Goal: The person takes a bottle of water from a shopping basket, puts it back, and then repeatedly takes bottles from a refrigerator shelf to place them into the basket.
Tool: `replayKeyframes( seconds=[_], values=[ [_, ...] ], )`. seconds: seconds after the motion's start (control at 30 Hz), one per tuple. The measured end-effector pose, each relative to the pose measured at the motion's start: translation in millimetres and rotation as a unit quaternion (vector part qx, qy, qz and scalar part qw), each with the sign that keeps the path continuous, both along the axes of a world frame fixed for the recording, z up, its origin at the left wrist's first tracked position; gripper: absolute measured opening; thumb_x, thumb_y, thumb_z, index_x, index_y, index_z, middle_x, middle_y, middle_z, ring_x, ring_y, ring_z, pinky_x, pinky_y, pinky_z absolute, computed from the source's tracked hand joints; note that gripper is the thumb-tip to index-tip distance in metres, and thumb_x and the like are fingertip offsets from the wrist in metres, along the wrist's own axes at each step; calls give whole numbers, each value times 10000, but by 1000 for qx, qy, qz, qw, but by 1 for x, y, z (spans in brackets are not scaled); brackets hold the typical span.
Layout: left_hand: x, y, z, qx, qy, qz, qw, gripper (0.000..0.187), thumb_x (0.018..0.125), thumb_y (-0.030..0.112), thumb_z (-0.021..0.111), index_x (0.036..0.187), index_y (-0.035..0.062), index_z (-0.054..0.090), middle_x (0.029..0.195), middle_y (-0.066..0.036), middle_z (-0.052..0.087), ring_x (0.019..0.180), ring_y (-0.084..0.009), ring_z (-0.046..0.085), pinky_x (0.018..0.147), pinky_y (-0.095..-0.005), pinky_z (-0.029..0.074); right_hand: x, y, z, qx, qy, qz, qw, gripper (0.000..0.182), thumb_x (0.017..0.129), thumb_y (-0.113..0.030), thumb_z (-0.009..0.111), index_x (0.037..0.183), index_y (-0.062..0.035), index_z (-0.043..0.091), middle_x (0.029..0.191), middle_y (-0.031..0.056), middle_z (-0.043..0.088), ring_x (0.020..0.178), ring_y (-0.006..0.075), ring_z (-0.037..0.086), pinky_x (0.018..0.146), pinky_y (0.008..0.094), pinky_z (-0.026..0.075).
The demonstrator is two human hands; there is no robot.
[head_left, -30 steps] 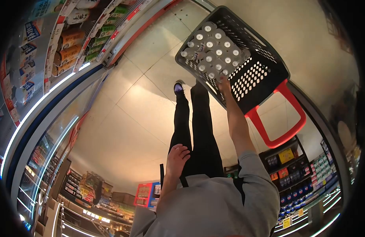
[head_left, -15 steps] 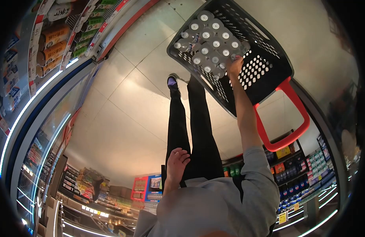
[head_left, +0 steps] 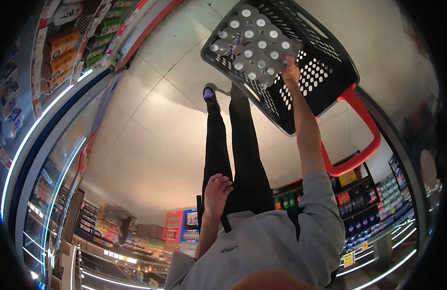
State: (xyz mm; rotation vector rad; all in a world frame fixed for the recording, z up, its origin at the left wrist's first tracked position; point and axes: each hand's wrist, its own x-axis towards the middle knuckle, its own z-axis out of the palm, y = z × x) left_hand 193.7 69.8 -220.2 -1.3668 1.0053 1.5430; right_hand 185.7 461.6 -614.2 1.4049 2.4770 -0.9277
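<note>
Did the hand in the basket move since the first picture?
Yes. Judged against the basket, the right hand has moved away from the side nearest the legs, toward the opposite side, by the bottles.

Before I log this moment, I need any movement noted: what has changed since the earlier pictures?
The right hand moved farther across the black perforated plastic basket, along the clear bottles with pale caps, toward its far side; whether it grips one is unclear. The left hand stayed by the black trousers, and the bottles' grouping looks the same.
</note>
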Motion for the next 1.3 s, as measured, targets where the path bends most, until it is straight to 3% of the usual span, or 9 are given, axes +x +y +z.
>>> replayKeyframes(
  seconds=[0.27,0.4,0.53,0.77,0.9,1.0,1.03,1.13,1.3],
  values=[
    [-23,0,35,29,59,-13,998,240,970,227,501,1165,90,532,1057,-92,626,989,-229,602,858,-388,496,-5,1,139,-8,166,-198,966,339,801,-183,661,1078,2,599,938,121,648,830,229,621,759,353,495],
    [-48,16,65,75,111,-43,990,252,974,241,496,1175,90,517,1086,-96,607,1000,-233,596,858,-399,496,6,-16,264,-196,393,-253,862,219,819,-110,610,1006,2,584,842,11,558,694,97,492,634,241,426],
    [-77,46,104,117,180,-118,969,351,991,323,475,1262,100,465,1166,-121,577,1063,-258,585,877,-430,498,-5,-38,410,-337,449,-175,809,216,780,-102,567,975,-9,582,858,20,542,673,81,492,597,219,406],
    [-128,68,197,275,332,-67,900,592,973,520,437,1363,96,303,1199,-184,534,936,-292,648,593,-331,566,-91,-84,547,-566,490,-10,663,245,782,-230,611,920,-27,604,822,2,560,713,77,512,612,215,400],
    [-137,41,229,176,406,-79,894,626,925,475,562,1316,33,354,1163,-192,537,858,-272,632,614,-297,543,-143,-120,602,-330,449,129,820,262,894,-281,513,956,-36,582,833,-13,527,785,65,459,705,218,365],
    [-141,22,236,-93,644,-150,744,626,843,335,709,1279,32,377,1197,-172,502,983,-274,599,708,-346,554,-180,-135,619,-293,462,215,809,286,925,-288,479,1028,-43,582,849,-15,531,746,56,459,671,204,364],
    [-150,5,246,-253,726,-290,570,717,724,211,822,1282,75,393,1235,-172,473,1060,-315,562,819,-400,540,-185,-140,632,-383,375,196,821,352,941,-309,463,1136,-39,575,809,-23,527,705,47,457,630,197,352],
    [-179,-16,268,-348,805,-338,340,779,644,177,878,1271,120,420,1236,-190,472,1057,-366,554,853,-431,521,-225,-156,663,-390,326,268,818,406,941,-339,461,1174,-31,588,754,-33,519,687,45,460,613,199,349],
    [-243,-49,247,-316,829,-216,408,649,708,255,834,1226,77,487,1199,-189,500,1054,-355,566,769,-430,540,-301,-208,691,-276,470,321,775,356,955,-311,530,1123,-11,622,850,28,603,751,83,509,663,251,402]
  ],
)
